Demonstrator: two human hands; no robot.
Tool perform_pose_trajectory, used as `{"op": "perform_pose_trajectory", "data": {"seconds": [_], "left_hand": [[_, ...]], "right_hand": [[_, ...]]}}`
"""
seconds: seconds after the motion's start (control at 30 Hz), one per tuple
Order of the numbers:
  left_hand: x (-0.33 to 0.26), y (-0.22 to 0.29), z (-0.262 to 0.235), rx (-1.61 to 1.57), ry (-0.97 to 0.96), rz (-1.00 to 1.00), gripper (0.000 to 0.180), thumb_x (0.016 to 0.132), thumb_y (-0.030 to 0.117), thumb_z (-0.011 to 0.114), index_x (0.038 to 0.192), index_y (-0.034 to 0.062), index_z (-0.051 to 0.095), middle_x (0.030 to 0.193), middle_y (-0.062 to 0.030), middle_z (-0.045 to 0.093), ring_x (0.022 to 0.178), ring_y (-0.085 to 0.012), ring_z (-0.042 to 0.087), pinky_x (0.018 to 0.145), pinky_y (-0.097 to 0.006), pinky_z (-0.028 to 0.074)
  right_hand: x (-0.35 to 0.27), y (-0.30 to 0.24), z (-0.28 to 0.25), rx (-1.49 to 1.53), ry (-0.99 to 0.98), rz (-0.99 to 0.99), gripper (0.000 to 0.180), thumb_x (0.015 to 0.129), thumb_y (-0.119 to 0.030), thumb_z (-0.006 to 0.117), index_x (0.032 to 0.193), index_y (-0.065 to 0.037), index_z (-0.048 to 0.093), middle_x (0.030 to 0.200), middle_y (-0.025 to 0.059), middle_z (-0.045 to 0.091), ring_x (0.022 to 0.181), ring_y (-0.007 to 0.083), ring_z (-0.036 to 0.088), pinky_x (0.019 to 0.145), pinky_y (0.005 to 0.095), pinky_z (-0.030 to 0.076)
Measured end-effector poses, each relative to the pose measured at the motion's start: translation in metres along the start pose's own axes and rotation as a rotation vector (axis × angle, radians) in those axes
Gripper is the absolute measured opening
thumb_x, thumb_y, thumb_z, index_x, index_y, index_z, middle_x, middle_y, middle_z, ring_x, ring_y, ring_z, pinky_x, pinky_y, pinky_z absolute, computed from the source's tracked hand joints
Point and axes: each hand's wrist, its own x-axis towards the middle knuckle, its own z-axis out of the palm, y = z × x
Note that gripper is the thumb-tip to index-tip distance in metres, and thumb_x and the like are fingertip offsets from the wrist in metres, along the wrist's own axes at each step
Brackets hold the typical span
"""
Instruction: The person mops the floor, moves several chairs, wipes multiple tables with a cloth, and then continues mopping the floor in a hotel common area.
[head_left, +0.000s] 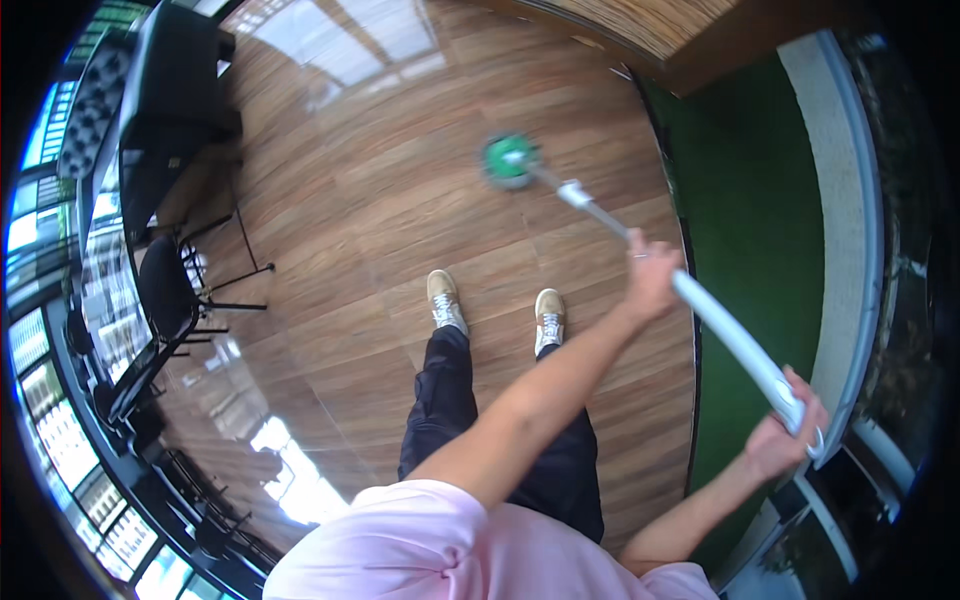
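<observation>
A mop [735,330] with a white upper handle and a thinner metal pole slants across the view. Its round green head [513,160] rests on the wood-look floor ahead of my feet and looks slightly blurred. My left hand [655,277] is wrapped round the pole partway down, with a ring showing on one finger. Near the top end, beside a hanging loop, my right hand [786,430] grips the white handle. Between the left hand and the head, a white collar [574,194] sits on the pole.
Shiny wood-look floor [380,230] stretches ahead and left. Green turf [755,250] and a pale kerb [808,130] run along the right. A wooden piece of furniture [640,30] stands at the far right. Black chairs [168,285] and a dark sofa [175,90] line the left.
</observation>
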Motion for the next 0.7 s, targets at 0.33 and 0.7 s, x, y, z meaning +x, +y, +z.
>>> {"op": "perform_pose_trajectory", "data": {"seconds": [0.33,0.7], "left_hand": [[-0.021,0.085,0.017,0.069,-0.301,-0.085,0.038,0.065,0.005,0.078,0.101,0.0146,0.067,0.110,-0.0088,0.066,0.127,-0.0433,0.050,0.106,-0.065,0.036],[-0.225,-0.230,-0.194,0.521,0.123,-0.555,0.040,0.079,0.019,0.084,0.111,0.0026,0.066,0.139,-0.0262,0.054,0.131,-0.0442,0.049,0.107,-0.049,0.045]], "right_hand": [[0.037,0.004,-0.078,-0.019,0.013,-0.110,0.026,0.099,-0.025,0.047,0.090,-0.002,0.052,0.079,0.0173,0.062,0.082,0.0339,0.068,0.091,0.0617,0.056],[-0.171,0.089,0.106,0.344,-0.703,0.474,0.019,0.086,-0.001,0.074,0.100,-0.004,0.063,0.108,0.0115,0.069,0.104,0.0210,0.066,0.087,0.0339,0.053]]}}
